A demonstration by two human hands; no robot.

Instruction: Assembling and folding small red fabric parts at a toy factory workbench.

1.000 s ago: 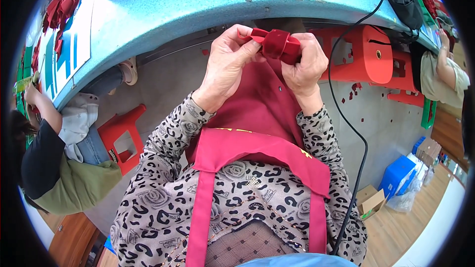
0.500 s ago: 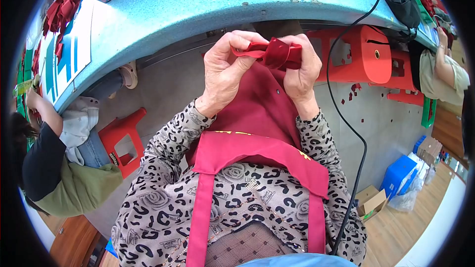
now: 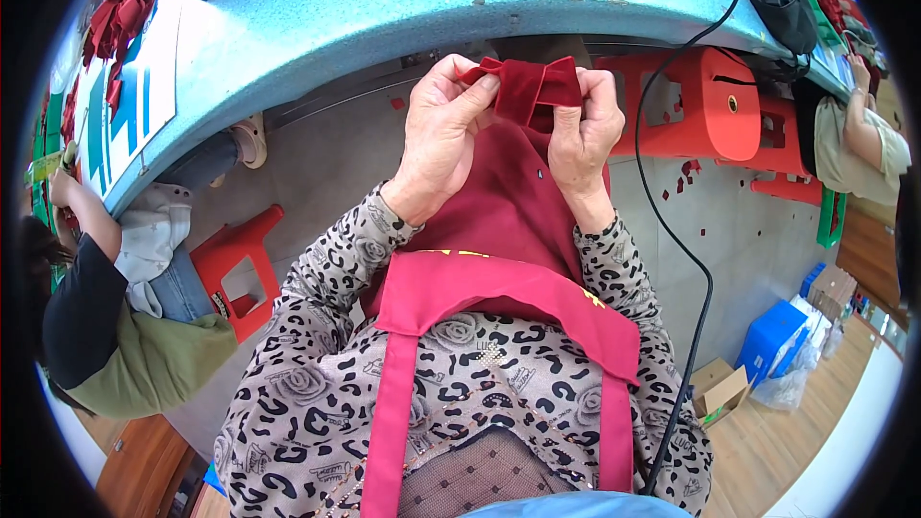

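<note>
A dark red velvet bow [image 3: 519, 92] is stretched between my two hands, just in front of the table edge and above my red apron [image 3: 489, 201]. My left hand [image 3: 441, 134] pinches its left end between thumb and fingers. The right end is gripped the same way by my right hand [image 3: 585, 139]. A wide band wraps the middle of the bow, and its loops spread to both sides. Part of each end is hidden under my fingers.
The blue speckled table [image 3: 403, 10] curves across in front of me. Red bows [image 3: 120, 14] are heaped at its left. A black cable [image 3: 686, 259] hangs at my right, by red stools [image 3: 696, 105]. Co-workers sit at left [image 3: 134, 326] and right [image 3: 859, 134].
The bow has turned so its banded front shows more fully, and its loops look flatter and wider. My left fingers have shifted their hold along the left end.
</note>
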